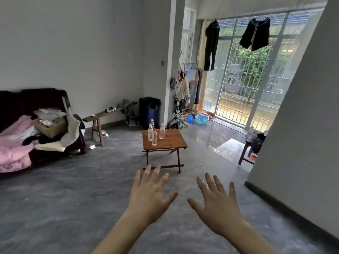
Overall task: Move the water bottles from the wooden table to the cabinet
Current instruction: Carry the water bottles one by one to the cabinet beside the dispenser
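Note:
Several clear water bottles point(154, 137) stand upright on the left part of a small wooden folding table point(170, 142) in the middle of the room, a few steps ahead of me. My left hand point(149, 194) and my right hand point(217, 202) are both stretched out in front of me, palms down, fingers spread, holding nothing. Both hands are well short of the table. No cabinet shows in this view.
A dark sofa point(27, 125) piled with pink bedding and a cardboard box stands at the left. A wooden bench point(101, 117) and a dark suitcase point(148, 110) line the far wall. A white hanger point(202, 172) lies on the grey floor. A wall corner point(293, 143) juts in at right.

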`<control>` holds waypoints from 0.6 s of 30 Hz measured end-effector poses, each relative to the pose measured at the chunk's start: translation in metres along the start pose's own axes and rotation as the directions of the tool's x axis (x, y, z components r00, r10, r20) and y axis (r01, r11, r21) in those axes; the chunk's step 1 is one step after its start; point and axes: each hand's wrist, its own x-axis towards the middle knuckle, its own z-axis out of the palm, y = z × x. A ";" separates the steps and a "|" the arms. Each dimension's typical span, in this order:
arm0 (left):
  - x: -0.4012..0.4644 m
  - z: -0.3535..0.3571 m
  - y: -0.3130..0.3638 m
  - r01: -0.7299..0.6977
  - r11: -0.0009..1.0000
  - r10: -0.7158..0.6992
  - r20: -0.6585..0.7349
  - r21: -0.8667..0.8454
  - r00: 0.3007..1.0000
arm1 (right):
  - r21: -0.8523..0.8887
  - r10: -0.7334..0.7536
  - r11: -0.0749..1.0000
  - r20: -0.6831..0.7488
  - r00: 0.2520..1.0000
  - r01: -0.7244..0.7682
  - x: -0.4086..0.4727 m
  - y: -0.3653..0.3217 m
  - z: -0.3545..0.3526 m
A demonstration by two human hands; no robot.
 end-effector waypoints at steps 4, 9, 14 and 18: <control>0.013 0.003 -0.045 0.047 0.999 -0.047 -0.019 -0.024 0.999 | -0.012 -0.034 0.999 0.023 0.999 0.035 0.033 -0.035 0.000; 0.031 0.008 -0.089 0.075 0.996 -0.077 -0.025 -0.054 0.997 | 0.005 -0.058 0.998 0.033 0.998 0.058 0.064 -0.069 0.008; 0.043 0.017 -0.113 0.109 0.991 -0.109 0.014 -0.082 0.994 | 0.017 -0.062 0.998 0.049 0.997 0.061 0.089 -0.083 0.017; 0.066 0.022 -0.125 0.127 0.989 -0.125 0.032 -0.075 0.992 | 0.043 -0.067 0.997 0.037 0.997 0.066 0.115 -0.086 0.019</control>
